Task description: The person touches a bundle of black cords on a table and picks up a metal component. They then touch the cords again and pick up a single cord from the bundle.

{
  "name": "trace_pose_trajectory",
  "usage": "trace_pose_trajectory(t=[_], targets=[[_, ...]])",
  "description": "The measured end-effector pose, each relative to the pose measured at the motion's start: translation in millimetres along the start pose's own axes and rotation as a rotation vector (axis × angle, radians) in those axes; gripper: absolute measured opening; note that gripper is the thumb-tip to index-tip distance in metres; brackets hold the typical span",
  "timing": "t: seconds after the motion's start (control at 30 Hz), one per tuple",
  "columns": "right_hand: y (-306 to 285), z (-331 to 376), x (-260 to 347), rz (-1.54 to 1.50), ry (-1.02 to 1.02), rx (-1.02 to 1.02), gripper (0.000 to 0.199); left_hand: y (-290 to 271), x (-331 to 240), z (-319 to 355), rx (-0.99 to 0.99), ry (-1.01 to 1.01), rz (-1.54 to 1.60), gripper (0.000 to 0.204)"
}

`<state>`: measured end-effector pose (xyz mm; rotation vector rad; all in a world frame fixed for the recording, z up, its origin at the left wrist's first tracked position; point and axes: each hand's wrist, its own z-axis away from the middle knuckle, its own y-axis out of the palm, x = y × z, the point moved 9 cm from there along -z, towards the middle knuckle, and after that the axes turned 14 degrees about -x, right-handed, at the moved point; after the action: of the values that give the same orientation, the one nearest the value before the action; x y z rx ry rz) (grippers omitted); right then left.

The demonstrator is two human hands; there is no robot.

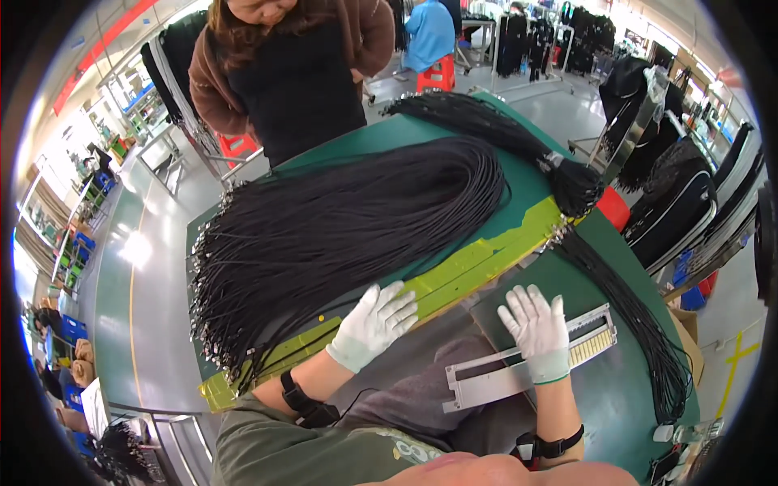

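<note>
Both my hands wear white gloves and hold nothing. My left hand (374,326) is open, its fingers stretched out over the yellow-taped edge strip (454,279) of the green table, near a big looped bundle of black cables (348,215) with metal connector ends at its left. My right hand (535,330) is open too, fingers spread and thumb apart. It lies over or just above a silver metal frame (490,387) with a row of pale yellow pieces (592,347) at its right end; I cannot tell if it touches.
A second cable bundle (478,117) lies along the table's far side, tied near its end (577,186). A thinner bundle (636,324) runs down the right. Across the table stands a person (296,89). Racks of black cables (673,178) stand at right.
</note>
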<state>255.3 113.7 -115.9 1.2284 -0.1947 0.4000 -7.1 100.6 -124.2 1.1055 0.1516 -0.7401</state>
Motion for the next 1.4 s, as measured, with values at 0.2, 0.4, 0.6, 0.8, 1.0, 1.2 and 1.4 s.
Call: trace_pose_trajectory(t=[0.2, 0.4, 0.6, 0.8, 1.0, 1.2, 1.4], targets=[[30.7, -25.3, -30.9, 0.312, 0.028, -0.068, 0.063, -32.8, -3.2, -8.4, -0.040, 0.104, -0.130, 0.053], [6.2, -73.2, -55.3, 0.393, 0.097, -0.151, 0.064, -35.1, -0.2, -16.5, 0.060, 0.118, -0.083, 0.045], [3.0, -74.8, -51.1, 0.353, 0.094, -0.141, 0.059, -33.9, -2.6, -12.0, 0.100, 0.143, -0.042, 0.038], [0.8, -77.4, -54.0, 0.382, 0.104, -0.148, 0.065, -35.2, -4.4, -11.8, 0.108, 0.112, -0.035, 0.038], [-1.2, -77.4, -49.5, 0.366, 0.102, -0.157, 0.069, -35.4, 1.0, -14.6, 0.069, 0.037, -0.054, 0.040], [-0.7, -75.9, -50.2, 0.344, 0.125, -0.164, 0.069, -34.4, 0.8, -15.0, 0.102, -0.076, 0.012, 0.043], [-2.6, -78.8, -50.3, 0.388, 0.076, -0.150, 0.067, -27.2, -2.9, -17.2, 0.154, -0.035, 0.006, 0.045]])
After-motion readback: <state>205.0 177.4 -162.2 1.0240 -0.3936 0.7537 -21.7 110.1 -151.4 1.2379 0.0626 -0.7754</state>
